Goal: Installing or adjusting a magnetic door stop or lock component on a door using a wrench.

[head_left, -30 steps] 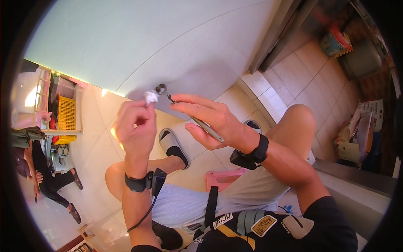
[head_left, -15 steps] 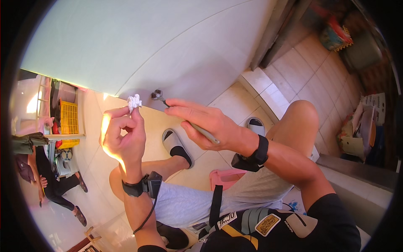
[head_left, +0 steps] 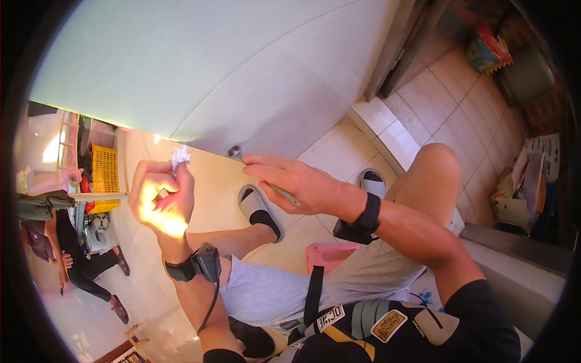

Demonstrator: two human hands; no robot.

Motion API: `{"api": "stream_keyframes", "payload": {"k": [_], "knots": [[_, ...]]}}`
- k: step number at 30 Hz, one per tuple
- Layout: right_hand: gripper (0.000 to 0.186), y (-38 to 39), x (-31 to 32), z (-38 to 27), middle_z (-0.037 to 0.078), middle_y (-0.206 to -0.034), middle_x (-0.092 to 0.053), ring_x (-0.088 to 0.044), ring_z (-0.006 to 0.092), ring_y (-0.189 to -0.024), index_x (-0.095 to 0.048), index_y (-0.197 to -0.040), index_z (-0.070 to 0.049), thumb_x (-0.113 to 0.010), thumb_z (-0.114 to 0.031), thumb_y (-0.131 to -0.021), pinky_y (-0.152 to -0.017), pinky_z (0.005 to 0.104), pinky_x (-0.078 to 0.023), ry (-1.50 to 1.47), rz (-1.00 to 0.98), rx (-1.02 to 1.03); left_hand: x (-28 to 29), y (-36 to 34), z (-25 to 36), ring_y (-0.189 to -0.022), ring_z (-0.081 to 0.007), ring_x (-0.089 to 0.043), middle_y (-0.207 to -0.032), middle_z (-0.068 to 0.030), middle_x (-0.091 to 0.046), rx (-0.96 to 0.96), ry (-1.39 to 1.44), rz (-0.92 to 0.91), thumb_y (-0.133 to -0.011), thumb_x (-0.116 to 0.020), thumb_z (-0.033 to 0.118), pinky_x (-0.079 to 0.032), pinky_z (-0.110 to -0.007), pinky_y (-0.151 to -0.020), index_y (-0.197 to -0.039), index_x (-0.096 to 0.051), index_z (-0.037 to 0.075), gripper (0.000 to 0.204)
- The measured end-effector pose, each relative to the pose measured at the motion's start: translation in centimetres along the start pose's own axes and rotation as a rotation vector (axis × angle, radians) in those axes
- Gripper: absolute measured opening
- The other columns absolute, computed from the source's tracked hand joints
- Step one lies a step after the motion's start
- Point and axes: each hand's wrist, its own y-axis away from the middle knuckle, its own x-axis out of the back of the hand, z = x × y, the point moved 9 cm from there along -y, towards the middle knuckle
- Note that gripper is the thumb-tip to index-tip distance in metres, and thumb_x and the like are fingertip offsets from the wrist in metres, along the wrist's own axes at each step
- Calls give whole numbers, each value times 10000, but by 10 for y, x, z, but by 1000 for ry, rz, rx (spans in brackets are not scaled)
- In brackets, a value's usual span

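A small crumpled white wad (head_left: 180, 157), perhaps tissue, is pinched between the thumb and forefinger of my left hand (head_left: 162, 196). Bright sunlight washes out part of that hand. My right hand (head_left: 305, 186) grips a slim grey-handled tool (head_left: 284, 195) with a small, dark, rounded head. The head, blurred now, points away from me near the lower edge of a pale door-like panel (head_left: 242, 97); whether they touch, I cannot tell. The wad and the tool are apart, with the wad to the left.
My feet in grey slippers (head_left: 257, 209) are on the tiled floor, beside a pink plastic piece (head_left: 327, 257). At left are a yellow crate (head_left: 105, 169) and another person's dark-trousered legs (head_left: 91, 266). A raised sill (head_left: 387, 124) and stacked bags (head_left: 526, 181) lie right.
My left hand has shifted left and slightly down with the wad, away from the tool. My right hand has moved slightly, still holding the tool, and its head now looks blurred.
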Motion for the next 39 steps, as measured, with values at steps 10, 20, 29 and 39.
{"api": "stream_keyframes", "payload": {"k": [10, 20, 29, 39], "knots": [[331, 5, -6, 12, 224, -1369, -643, -711, 395, -915, -618, -1287, -29, -626, 35, -962, -775, 395, -588, 0, -69, -164, -8, 5, 12, -583, -136, -594, -768, -87, -658, -2, 67, -18, -739, -756, -167, -469, -265, -513, -671, -478, 61, 366], [296, 27, -20, 42, 262, -1383, -628, -709, 436, -924, -610, -1271, 2, -618, 8, -976, -812, 446, -589, 46, -151, -270, -29, 10, 7, -661, -167, -655, -802, -81, -679, 144, 2, -93, -763, -793, -121, -521, -282, -594, -658, -483, 58, 373], [383, 27, -35, 25, 250, -1459, -582, -713, 429, -921, -569, -1337, 17, -628, 18, -958, -797, 433, -604, 9, -193, -145, -26, 8, 7, -497, -75, -517, -787, -62, -672, 50, 23, -50, -751, -785, -127, -398, -241, -447, -665, -491, 73, 366], [298, 19, -12, 28, 279, -1364, -619, -692, 475, -925, -578, -1248, 8, -621, 2, -953, -791, 488, -587, 79, -22, -183, -30, 11, 6, -505, -76, -499, -783, -57, -663, 71, 58, -38, -759, -781, -130, -393, -232, -452, -656, -497, 63, 358]]}}
